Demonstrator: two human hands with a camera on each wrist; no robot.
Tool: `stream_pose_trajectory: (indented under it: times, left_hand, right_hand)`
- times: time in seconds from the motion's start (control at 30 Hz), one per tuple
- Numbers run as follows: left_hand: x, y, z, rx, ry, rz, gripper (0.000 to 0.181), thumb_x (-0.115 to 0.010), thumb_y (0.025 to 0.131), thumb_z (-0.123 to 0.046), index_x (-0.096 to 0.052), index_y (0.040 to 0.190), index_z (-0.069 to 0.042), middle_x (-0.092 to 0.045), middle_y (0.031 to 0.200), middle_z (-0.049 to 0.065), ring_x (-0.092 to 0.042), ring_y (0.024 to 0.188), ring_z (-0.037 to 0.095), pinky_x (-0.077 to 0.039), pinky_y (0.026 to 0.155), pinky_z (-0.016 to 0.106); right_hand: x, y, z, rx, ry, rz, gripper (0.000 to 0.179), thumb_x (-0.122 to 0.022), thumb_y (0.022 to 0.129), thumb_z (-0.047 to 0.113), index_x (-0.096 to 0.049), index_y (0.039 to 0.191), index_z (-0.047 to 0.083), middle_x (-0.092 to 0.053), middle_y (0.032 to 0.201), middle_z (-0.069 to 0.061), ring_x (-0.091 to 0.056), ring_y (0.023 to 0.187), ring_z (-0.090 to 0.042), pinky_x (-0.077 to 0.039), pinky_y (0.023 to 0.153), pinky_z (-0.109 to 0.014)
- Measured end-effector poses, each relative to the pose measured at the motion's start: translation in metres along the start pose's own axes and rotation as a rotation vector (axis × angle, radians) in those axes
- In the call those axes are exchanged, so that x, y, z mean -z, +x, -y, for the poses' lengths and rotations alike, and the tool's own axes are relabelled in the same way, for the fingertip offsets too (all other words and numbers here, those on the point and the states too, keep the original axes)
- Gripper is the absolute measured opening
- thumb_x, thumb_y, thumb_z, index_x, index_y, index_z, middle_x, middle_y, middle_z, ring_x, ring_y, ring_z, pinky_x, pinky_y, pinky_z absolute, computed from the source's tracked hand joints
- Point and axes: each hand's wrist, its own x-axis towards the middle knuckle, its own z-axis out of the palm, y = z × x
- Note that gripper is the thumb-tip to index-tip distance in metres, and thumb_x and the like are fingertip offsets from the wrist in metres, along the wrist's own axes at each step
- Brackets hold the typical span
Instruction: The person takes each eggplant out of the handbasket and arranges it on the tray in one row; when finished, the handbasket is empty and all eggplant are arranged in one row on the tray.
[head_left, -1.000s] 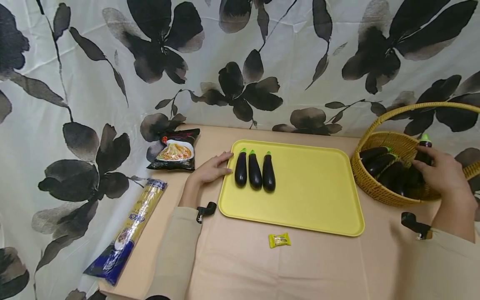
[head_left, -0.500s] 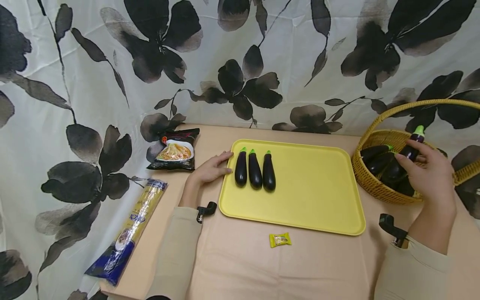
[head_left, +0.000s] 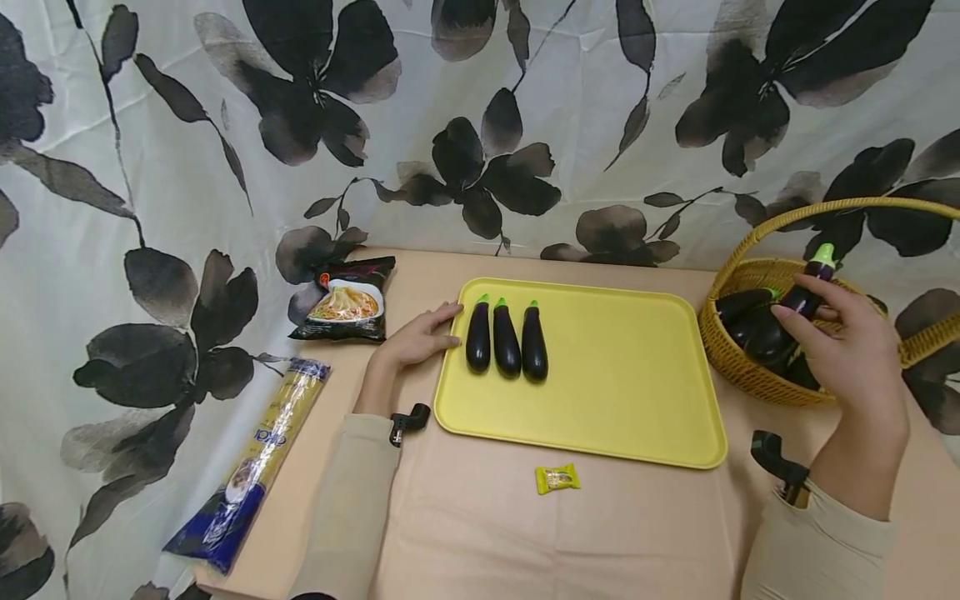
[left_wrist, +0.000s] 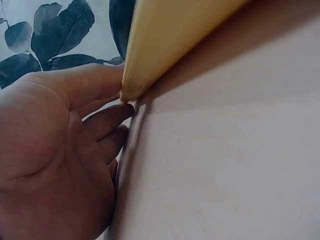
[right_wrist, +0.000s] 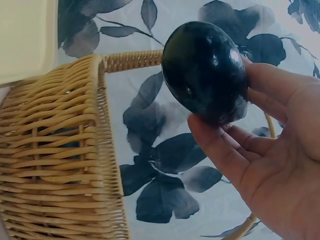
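My right hand [head_left: 851, 342] pinches a dark, glossy eggplant [head_left: 801, 301] between thumb and fingers, its green stem end tilted up and away. This eggplant overlaps the wicker basket [head_left: 738, 367] in the head view; the right wrist view shows its rounded bottom end [right_wrist: 202, 72] above the basket's rim. More eggplants [head_left: 742, 307] lie inside the basket, partly hidden. My left hand [head_left: 415, 340] rests at the left edge of the yellow tray [head_left: 622, 375], thumb and fingertips at its rim. On the tray's left part, three eggplants [head_left: 506, 340] lie side by side, stems pointing away.
A small yellow wrapped packet [head_left: 557, 478] lies in front of the tray. Left of the tray are a black noodle packet [head_left: 345, 300] and a long blue and gold packet [head_left: 255, 458]. Behind the table hangs a floral curtain [head_left: 360, 208]. The basket's tall handle [head_left: 847, 205] arches over it.
My right hand has raised an eggplant from the right part of the basket and brought it left, over the other eggplants. My left hand has stayed at the tray's edge.
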Motion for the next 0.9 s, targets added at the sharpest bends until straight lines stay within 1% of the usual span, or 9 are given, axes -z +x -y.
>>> stream_pose_trajectory:
  times: [0.13, 0.27, 0.37, 0.43, 0.5, 0.57, 0.7, 0.8, 0.9]
  left_hand:
    - [0.000, -0.001, 0.000, -0.005, 0.007, -0.001, 0.069, -0.067, 0.101, -0.028, -0.038, 0.163, -0.018, -0.026, 0.173, 0.000, -0.010, 0.163, 0.023, -0.001, 0.135, 0.045]
    - [0.000, -0.002, 0.000, -0.002, 0.000, -0.004, 0.069, -0.068, 0.101, -0.028, -0.039, 0.163, -0.018, -0.027, 0.173, 0.001, -0.010, 0.163, 0.024, -0.001, 0.135, 0.047]
    - [0.000, -0.002, 0.000, -0.006, 0.007, -0.005, 0.069, -0.067, 0.101, -0.027, -0.038, 0.163, -0.018, -0.026, 0.173, 0.000, -0.010, 0.163, 0.023, 0.000, 0.135, 0.045]
    - [0.000, -0.002, 0.000, -0.007, 0.009, -0.005, 0.069, -0.067, 0.101, -0.027, -0.038, 0.163, -0.018, -0.026, 0.173, 0.000, -0.010, 0.163, 0.022, 0.001, 0.135, 0.044]
    - [0.000, -0.003, 0.000, -0.008, 0.008, -0.004, 0.069, -0.067, 0.101, -0.027, -0.038, 0.163, -0.017, -0.026, 0.173, 0.000, -0.010, 0.163, 0.022, 0.001, 0.135, 0.044]
    - [0.000, -0.003, 0.001, -0.007, 0.007, -0.003, 0.069, -0.068, 0.101, -0.027, -0.038, 0.163, -0.017, -0.026, 0.173, 0.000, -0.010, 0.163, 0.022, 0.001, 0.135, 0.044]
    - [0.000, -0.004, 0.001, -0.011, 0.009, 0.003, 0.070, -0.067, 0.101, -0.028, -0.038, 0.163, -0.017, -0.026, 0.173, 0.001, -0.010, 0.163, 0.023, 0.001, 0.135, 0.045]
    - [0.001, -0.004, 0.001, -0.016, 0.018, 0.004, 0.070, -0.068, 0.101, -0.028, -0.037, 0.163, -0.018, -0.025, 0.173, 0.001, -0.010, 0.163, 0.023, 0.001, 0.135, 0.044]
    - [0.001, -0.004, 0.002, -0.018, 0.027, 0.006, 0.070, -0.068, 0.101, -0.028, -0.037, 0.163, -0.018, -0.025, 0.173, 0.001, -0.011, 0.163, 0.023, 0.001, 0.135, 0.043]
  right_hand:
    - [0.000, -0.003, 0.008, 0.002, 0.004, 0.016, 0.061, -0.063, 0.104, 0.036, -0.046, 0.159, 0.015, -0.050, 0.146, -0.034, -0.053, 0.116, -0.049, -0.032, 0.054, 0.004]
    - [-0.001, -0.006, 0.017, 0.046, 0.002, 0.027, 0.061, -0.067, 0.102, 0.037, -0.050, 0.156, 0.016, -0.053, 0.142, -0.032, -0.053, 0.116, -0.049, -0.032, 0.056, 0.002]
    - [-0.002, -0.009, 0.023, 0.096, 0.012, 0.037, 0.060, -0.069, 0.100, 0.037, -0.053, 0.154, 0.017, -0.057, 0.140, -0.029, -0.057, 0.108, -0.023, -0.031, 0.062, 0.003]
    - [-0.003, -0.010, 0.027, 0.134, 0.034, 0.048, 0.058, -0.071, 0.100, 0.035, -0.055, 0.153, 0.018, -0.058, 0.140, -0.026, -0.051, 0.103, -0.001, -0.031, 0.067, 0.006]
    - [-0.006, -0.011, 0.031, 0.170, 0.049, 0.054, 0.057, -0.072, 0.099, 0.033, -0.056, 0.152, 0.018, -0.060, 0.137, -0.025, -0.042, 0.096, 0.013, -0.032, 0.070, 0.007]
    - [-0.010, -0.011, 0.036, 0.200, 0.082, 0.061, 0.056, -0.073, 0.099, 0.030, -0.057, 0.151, 0.017, -0.060, 0.136, -0.026, -0.041, 0.095, 0.018, -0.034, 0.070, 0.008]
    - [-0.022, -0.012, 0.046, 0.235, 0.139, 0.058, 0.054, -0.074, 0.098, 0.027, -0.059, 0.149, 0.017, -0.060, 0.132, -0.025, -0.045, 0.096, 0.018, -0.038, 0.072, 0.009]
    - [-0.032, -0.013, 0.052, 0.253, 0.171, 0.071, 0.054, -0.074, 0.098, 0.028, -0.059, 0.150, 0.021, -0.060, 0.130, -0.021, -0.050, 0.099, 0.012, -0.041, 0.074, 0.008]
    - [-0.042, -0.015, 0.059, 0.274, 0.181, 0.101, 0.054, -0.073, 0.099, 0.029, -0.059, 0.150, 0.023, -0.060, 0.131, -0.019, -0.056, 0.109, -0.004, -0.041, 0.077, 0.007]
